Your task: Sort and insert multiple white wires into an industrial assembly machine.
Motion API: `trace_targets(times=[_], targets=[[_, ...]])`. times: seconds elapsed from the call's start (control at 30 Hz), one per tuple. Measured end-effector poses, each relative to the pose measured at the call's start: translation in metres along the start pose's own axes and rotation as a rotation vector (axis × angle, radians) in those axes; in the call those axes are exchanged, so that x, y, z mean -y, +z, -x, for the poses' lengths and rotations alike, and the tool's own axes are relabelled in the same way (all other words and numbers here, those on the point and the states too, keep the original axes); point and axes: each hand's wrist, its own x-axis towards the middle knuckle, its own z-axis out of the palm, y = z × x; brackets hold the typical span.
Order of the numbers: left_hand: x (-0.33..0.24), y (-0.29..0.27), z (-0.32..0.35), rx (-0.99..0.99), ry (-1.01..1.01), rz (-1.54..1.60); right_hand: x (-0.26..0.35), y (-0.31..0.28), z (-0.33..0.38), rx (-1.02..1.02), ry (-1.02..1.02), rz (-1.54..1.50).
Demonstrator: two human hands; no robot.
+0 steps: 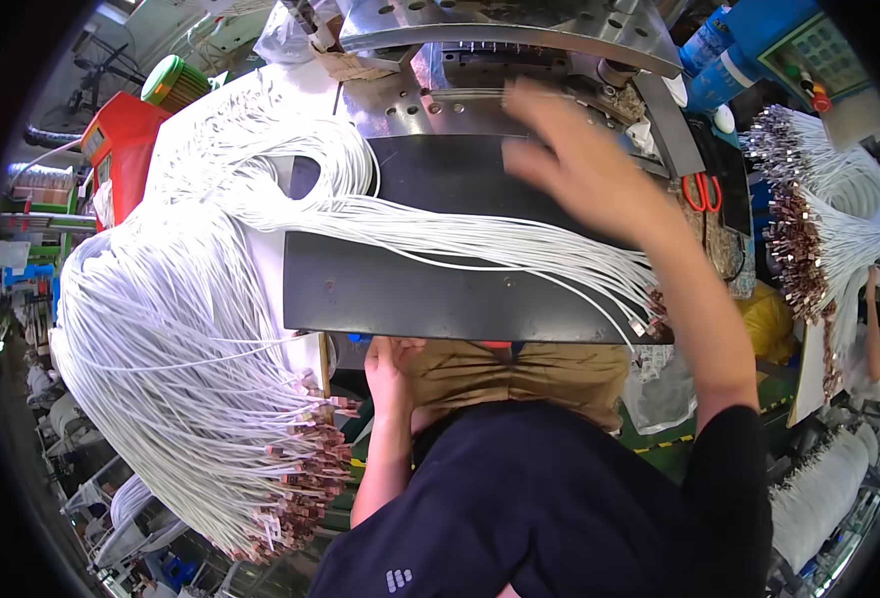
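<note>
A bundle of white cables (440, 224) lies across the black work plate (410, 289), its copper-coloured connector ends (654, 314) near the plate's right edge. Over the far right part of the plate, my right hand (569, 154) is raised close to the metal press (450, 105). Motion smears its fingers, and I cannot make out anything in them. My left hand (388, 364) is low at the plate's near edge, beside my lap. The edge hides most of its fingers, so whatever it touches does not show.
A large heap of white cables (161, 299) with connector ends hangs at the left. Red-handled scissors (702, 192) lie right of the press. Another cable pile (819, 199) stands at far right, with a co-worker's arm (874, 329) beside it. A red machine housing (126, 149) is at back left.
</note>
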Motion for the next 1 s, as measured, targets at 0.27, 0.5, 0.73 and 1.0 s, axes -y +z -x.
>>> trace_targets(times=[0.27, 0.5, 0.73, 1.0], targets=[[0.008, 0.005, -0.004, 0.052, 0.025, 0.073, 0.06, 0.038, 0.279, 0.431, 1.057, -1.12], [0.021, -0.013, -0.013, -0.053, 0.014, 0.008, 0.037, 0.079, 0.307, -0.26, 1.213, -0.856], [0.023, -0.021, -0.014, -0.044, 0.0, 0.011, 0.033, 0.068, 0.309, -0.143, 1.017, -0.504], [0.026, -0.03, -0.025, -0.032, -0.002, 0.014, 0.021, 0.071, 0.307, -0.185, 0.718, -0.265]])
